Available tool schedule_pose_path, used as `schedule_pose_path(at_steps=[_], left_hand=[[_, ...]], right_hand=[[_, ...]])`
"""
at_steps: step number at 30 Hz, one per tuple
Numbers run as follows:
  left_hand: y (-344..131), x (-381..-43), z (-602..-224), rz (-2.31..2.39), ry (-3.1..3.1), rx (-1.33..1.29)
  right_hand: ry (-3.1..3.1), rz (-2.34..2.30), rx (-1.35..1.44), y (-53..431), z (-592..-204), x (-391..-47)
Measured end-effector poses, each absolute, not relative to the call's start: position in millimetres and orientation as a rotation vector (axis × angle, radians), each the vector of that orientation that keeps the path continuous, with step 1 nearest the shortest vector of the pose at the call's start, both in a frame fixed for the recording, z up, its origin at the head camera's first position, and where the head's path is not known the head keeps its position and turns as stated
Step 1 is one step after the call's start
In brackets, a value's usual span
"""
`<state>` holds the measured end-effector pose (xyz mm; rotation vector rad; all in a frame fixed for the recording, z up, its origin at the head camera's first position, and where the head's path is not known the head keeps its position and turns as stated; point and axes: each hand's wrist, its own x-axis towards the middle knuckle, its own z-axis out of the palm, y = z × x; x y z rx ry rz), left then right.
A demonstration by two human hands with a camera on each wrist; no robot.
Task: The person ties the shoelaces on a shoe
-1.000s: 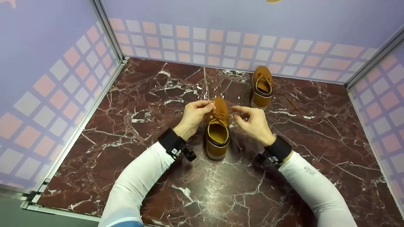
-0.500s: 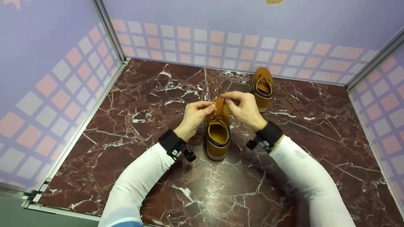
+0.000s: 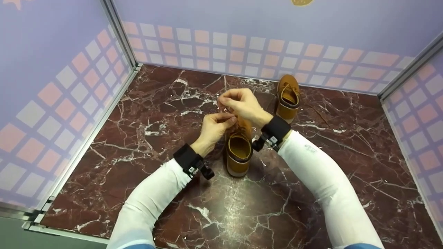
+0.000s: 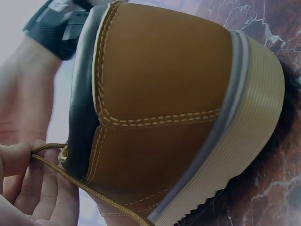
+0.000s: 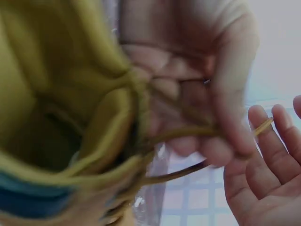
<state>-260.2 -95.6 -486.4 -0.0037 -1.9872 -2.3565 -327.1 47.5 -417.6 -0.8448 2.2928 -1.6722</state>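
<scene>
A tan lace-up shoe [image 3: 238, 167] stands on the marbled floor, toe pointing away and heel toward me. My left hand [image 3: 214, 130] is at the left of its lacing, thumb and finger pinching a folded loop of shoelace [image 4: 110, 202], plain in the left wrist view. Reaching across above the toe, my right hand [image 3: 245, 106] is beyond and above the left, thumb and index finger close together. A second strand of lace [image 5: 174, 177] runs from the shoe behind the left hand, and its end shows at the right fingers. The toe is partly hidden by the hands.
A matching tan shoe [image 3: 288, 110] stands farther back to the right near the rear wall, its lace [image 3: 318, 114] trailing on the floor. Purple panels [image 3: 207, 20] with pink and white squares rise behind and at both sides of the marbled floor [image 3: 155, 193].
My right hand has swept leftward and forward from the right of the shoe, across its toe, to beyond the left hand. The left hand has stayed put with its loop.
</scene>
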Motion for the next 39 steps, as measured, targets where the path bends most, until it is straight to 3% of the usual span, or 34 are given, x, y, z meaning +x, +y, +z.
schedule_pose_path(at_steps=[13, 22, 39], left_hand=[[-93, -263, -481, -2.351, -2.018, 0.007], [-93, -264, -482, -2.439, -1.951, -0.008], [-105, -269, -471, -1.893, -2.317, -0.381]], right_hand=[[2.53, -1.112, -0.991, 56, -415, -326], [2.595, -1.27, -0.949, 96, -422, -325], [2.211, -1.567, -0.695, 113, -438, -320]])
